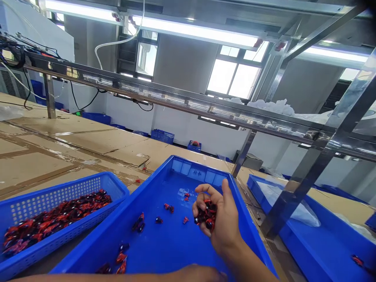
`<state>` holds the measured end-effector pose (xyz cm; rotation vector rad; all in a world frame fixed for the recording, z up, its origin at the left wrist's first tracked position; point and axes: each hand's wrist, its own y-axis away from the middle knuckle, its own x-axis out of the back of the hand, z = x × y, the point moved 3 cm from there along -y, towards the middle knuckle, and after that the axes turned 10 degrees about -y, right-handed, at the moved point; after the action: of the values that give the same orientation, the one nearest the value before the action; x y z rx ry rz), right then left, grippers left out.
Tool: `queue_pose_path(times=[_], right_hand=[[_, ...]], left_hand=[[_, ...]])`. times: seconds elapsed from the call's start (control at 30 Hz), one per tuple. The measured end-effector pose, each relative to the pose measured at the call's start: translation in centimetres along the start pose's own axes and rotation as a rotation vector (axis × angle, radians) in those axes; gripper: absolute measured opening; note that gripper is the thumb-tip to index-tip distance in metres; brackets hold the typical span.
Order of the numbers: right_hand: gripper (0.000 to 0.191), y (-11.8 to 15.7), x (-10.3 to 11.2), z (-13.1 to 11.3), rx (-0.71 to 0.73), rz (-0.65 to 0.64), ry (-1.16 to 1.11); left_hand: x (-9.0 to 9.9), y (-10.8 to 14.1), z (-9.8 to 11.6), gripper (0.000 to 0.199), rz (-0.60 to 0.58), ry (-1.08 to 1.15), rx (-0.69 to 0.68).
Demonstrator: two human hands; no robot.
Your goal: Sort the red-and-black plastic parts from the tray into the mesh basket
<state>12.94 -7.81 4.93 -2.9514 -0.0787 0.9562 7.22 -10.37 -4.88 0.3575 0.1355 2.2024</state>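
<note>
My right hand (219, 219) is raised over the large blue tray (176, 250), palm turned inward and thumb up. Its fingers curl around a handful of small glossy red-and-black pieces (208, 214). More of these loose pieces (169, 208) lie scattered on the tray floor, mostly along its left side. At the bottom edge of the view, my left hand (196, 273) reaches in low over the near part of the tray. Its fingers are cut off by the frame, so what it touches is hidden.
To the left, a perforated blue basket (117, 188) holds a heap of the same pieces. Another blue tray (329, 243) stands at right, behind a slanting metal post (311, 168). A metal rail (176, 98) crosses above the cardboard-covered table (96, 147).
</note>
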Motion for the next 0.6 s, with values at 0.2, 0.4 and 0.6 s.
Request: queue_pose_path(times=[0.2, 0.4, 0.6], right_hand=[[0.068, -0.3, 0.8, 0.1, -0.165, 0.139, -0.133], [0.056, -0.8, 1.4, 0.1, -0.285, 0.246, -0.143], [0.039, -1.3, 1.7, 0.0, -0.304, 0.256, -0.159]], left_hand=[[-0.2, -0.8, -1.0, 0.039, -0.031, -0.053, -0.041], [0.0, -0.4, -1.3, 0.033, -0.057, -0.08, -0.087], [-1.0, -1.4, -1.4, 0.044, -0.128, -0.049, 0.186]])
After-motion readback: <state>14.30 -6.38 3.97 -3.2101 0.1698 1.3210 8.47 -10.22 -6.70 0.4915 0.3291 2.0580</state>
